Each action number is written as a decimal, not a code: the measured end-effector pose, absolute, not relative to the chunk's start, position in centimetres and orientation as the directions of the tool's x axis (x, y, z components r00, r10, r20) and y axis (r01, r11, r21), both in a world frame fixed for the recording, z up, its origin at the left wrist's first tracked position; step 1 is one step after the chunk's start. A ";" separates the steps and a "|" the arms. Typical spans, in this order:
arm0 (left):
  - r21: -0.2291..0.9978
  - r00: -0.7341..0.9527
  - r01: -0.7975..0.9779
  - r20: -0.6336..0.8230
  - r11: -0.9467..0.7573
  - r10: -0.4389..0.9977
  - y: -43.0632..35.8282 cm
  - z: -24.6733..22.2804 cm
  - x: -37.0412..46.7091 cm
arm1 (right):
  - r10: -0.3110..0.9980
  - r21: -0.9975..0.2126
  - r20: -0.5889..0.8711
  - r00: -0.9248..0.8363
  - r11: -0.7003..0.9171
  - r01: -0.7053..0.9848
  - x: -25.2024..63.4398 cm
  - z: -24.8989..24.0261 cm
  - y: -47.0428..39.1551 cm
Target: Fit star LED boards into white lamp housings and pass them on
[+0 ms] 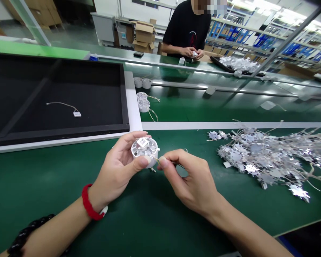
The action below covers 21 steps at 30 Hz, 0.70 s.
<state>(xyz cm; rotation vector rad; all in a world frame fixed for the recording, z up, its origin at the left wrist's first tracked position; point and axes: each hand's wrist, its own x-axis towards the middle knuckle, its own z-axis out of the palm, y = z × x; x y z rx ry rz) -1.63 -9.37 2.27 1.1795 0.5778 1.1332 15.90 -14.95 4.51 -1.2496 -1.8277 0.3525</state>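
white plastic round housing [144,151] sits gripped in my left hand [117,171], thumb over its rim. my right hand [195,184] pinches a thin wire [155,160] at the housing's edge. right of that hand lies a pile of star-shaped metal parts [270,160] on the green table [149,221].

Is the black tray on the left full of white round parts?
No, the black tray holds only one small white connector with a wire.

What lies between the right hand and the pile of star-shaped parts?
Head view: only bare green mat separates the right hand from the pile.
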 end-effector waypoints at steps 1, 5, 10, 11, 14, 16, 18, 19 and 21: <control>0.924 0.367 -0.382 0.187 -0.036 0.911 -9.4 2.2 -1.6 | 0.873 -0.674 0.475 -0.114 0.444 0.590 15.8 4.6 -15.0; 0.933 0.344 -0.352 0.201 -0.073 0.917 -9.6 1.8 -1.6 | 0.882 -0.706 0.455 -0.125 0.442 0.554 15.6 4.8 -15.0; 0.951 0.360 -0.295 0.202 -0.094 0.911 -9.5 2.0 -1.7 | 0.876 -0.684 0.460 -0.146 0.454 0.571 15.8 4.5 -15.1; 0.955 0.355 -0.279 0.203 -0.104 0.912 -9.5 2.1 -1.8 | 0.874 -0.672 0.464 -0.147 0.455 0.584 15.9 4.5 -15.0; 0.955 0.344 -0.243 0.247 -0.169 0.906 -9.4 2.3 -2.0 | 0.858 -0.639 0.491 -0.149 0.471 0.608 16.1 4.5 -15.0; 0.950 0.357 -0.234 0.282 -0.207 0.890 -9.5 2.4 -2.1 | 0.857 -0.639 0.494 -0.144 0.470 0.608 16.1 4.6 -14.9; 0.949 0.381 -0.214 0.301 -0.233 0.874 -9.6 2.4 -2.3 | 0.869 -0.650 0.471 -0.149 0.457 0.607 16.1 4.6 -14.9; 0.948 0.391 -0.202 0.309 -0.246 0.867 -9.7 2.4 -2.3 | 0.876 -0.654 0.457 -0.158 0.451 0.607 16.1 4.6 -14.9; 0.946 0.399 -0.182 0.321 -0.268 0.859 -9.7 2.4 -2.4 | 0.880 -0.659 0.437 -0.185 0.453 0.600 16.1 4.6 -14.9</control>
